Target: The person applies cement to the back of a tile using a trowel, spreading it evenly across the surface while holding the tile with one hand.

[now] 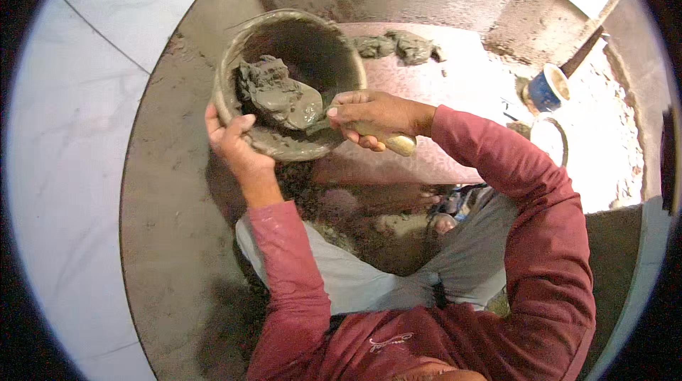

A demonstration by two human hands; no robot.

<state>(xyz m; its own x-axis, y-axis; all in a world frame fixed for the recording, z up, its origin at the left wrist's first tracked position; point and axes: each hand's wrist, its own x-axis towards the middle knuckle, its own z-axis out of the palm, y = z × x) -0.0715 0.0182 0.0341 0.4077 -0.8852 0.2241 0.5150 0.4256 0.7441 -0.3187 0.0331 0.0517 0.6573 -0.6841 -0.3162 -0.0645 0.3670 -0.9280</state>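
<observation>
My left hand (243,152) grips the near left rim of a tilted, mortar-smeared bucket (312,40), thumb over the edge. Inside the bucket lies a heap of wet grey mortar (268,86). My right hand (380,114) is closed round the handle of a trowel (402,144), whose yellowish butt sticks out below the fist. Its blade reaches into the bucket and is largely hidden by mortar. Beyond the right hand, lumps of mortar (412,47) sit on the far edge of a pinkish speckled slab (455,89).
On the right stands a small blue-and-white tub (547,88), near a long wooden handle (593,29). A rounded pale container (550,139) sits nearer me, on bright, rubble-strewn ground. Large pale panels (78,168) line the left. My bent legs (355,274) are below the slab.
</observation>
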